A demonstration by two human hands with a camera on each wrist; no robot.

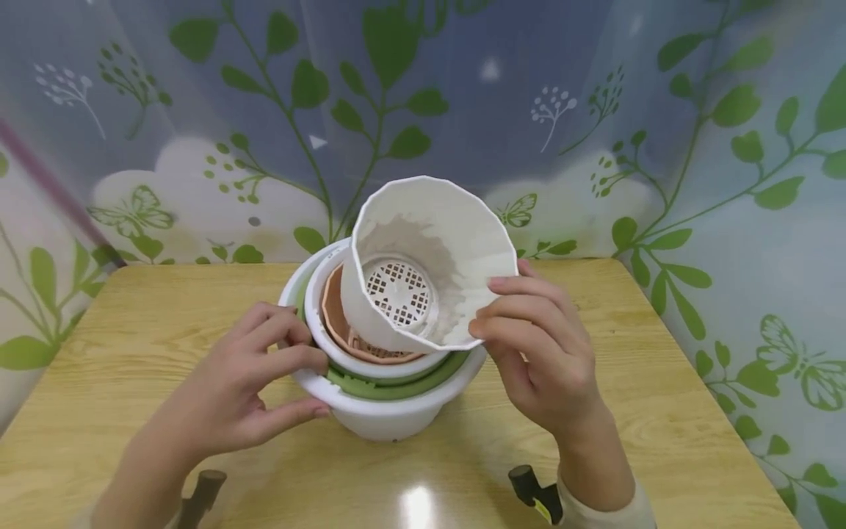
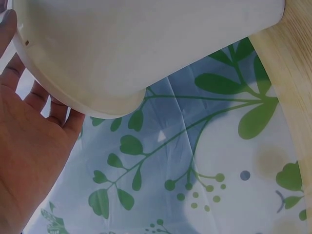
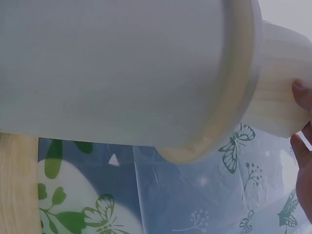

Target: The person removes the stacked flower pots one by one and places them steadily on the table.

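Observation:
A white faceted pot (image 1: pixel 463 242) with a latticed base tilts over a nested stack, its rim pinched by the right hand (image 1: pixel 545 345). Inside the stack are an orange-brown pot (image 1: pixel 335 312), a white rim (image 1: pixel 370 367), a green rim (image 1: pixel 396 388) and a large white outer pot (image 1: pixel 390 420). My left hand (image 1: pixel 251 382) grips the stack's left rim. In the left wrist view, that hand (image 2: pixel 34 141) curls at the edge of the outer pot (image 2: pixel 146 44). The right wrist view shows the right hand (image 3: pixel 304 151) at the faceted pot (image 3: pixel 280 83), beside the large pot (image 3: pixel 117 73).
The stack stands on a wooden table (image 1: pixel 145 316) near its back edge. Behind and at the sides hangs a patterned sheet (image 1: pixel 463 110) with leaves and butterflies. Two dark objects, one (image 1: pixel 201 496) by the left forearm and one (image 1: pixel 535 492) by the right, show at the front.

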